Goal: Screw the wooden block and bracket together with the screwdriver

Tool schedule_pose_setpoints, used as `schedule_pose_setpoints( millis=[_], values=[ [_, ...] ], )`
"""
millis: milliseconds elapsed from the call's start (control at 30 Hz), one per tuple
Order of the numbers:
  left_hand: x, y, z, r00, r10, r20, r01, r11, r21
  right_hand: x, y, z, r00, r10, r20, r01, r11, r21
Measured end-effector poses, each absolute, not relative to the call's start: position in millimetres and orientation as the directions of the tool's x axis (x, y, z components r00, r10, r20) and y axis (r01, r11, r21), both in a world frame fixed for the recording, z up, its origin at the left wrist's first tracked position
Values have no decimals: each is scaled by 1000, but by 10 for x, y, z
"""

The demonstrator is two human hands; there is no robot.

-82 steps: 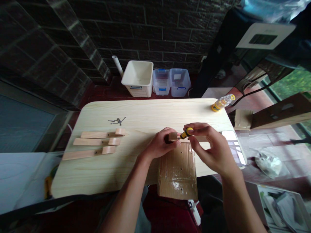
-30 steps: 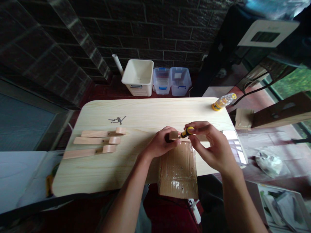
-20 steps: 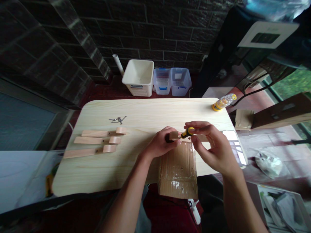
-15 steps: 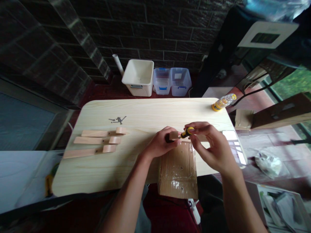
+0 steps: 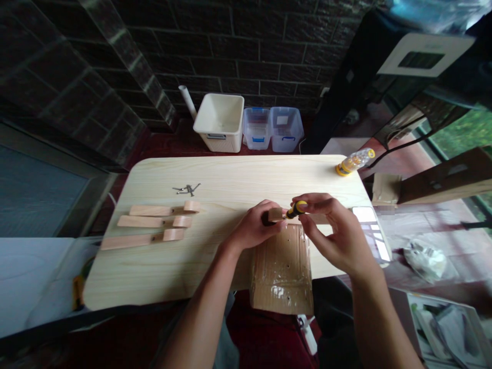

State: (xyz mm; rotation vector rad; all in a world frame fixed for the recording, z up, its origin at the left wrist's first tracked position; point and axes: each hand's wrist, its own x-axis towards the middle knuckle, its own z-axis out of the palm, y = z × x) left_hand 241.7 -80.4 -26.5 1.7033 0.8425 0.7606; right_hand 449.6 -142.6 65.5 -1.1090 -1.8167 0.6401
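My left hand (image 5: 258,223) grips the curved end of a wooden hook piece (image 5: 275,214) over the cardboard. Pinched between my right thumb and fingers is a short yellow-and-black screwdriver (image 5: 296,209); its tip points into the wood beside the curved end. My right hand (image 5: 330,225) is closed on its handle. The far part of the wooden piece runs to the right, partly behind my right fingers. Under both hands lies a taped cardboard piece (image 5: 282,271) with small holes, overhanging the table's near edge.
Three similar wooden pieces (image 5: 144,222) lie at the left of the table (image 5: 230,177). Behind them is a small heap of screws (image 5: 187,189). A clear bit bottle (image 5: 355,161) stands at the back right corner; a phone (image 5: 371,233) lies at the right edge. Bins (image 5: 219,123) stand beyond.
Both hands, the screwdriver and the wooden piece look almost the same. The whole view has shifted very slightly.
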Motion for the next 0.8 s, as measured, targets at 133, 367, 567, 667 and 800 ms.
schedule_pose_setpoints(
  millis=[133, 367, 567, 667, 800],
  values=[
    [2422, -803, -262, 550, 830, 92, 169, -218, 961, 4495, -1394, 647, -202, 873, 445, 438, 487, -756],
    [2425, -809, -260, 534, 842, 77, 176, -199, 964, 4501, -1407, 641, -192, 874, 446, 427, 483, -764],
    [2429, -812, -269, 533, 841, 89, 161, -204, 966, 4504, -1423, 668, -206, 877, 435, 442, 480, -758],
    [2429, -810, -269, 533, 842, 82, 166, -198, 966, 4502, -1407, 665, -204, 870, 450, 451, 491, -745],
    [2426, -808, -284, 534, 841, 83, 163, -200, 966, 4497, -1394, 658, -196, 867, 459, 442, 496, -748]
  ],
)
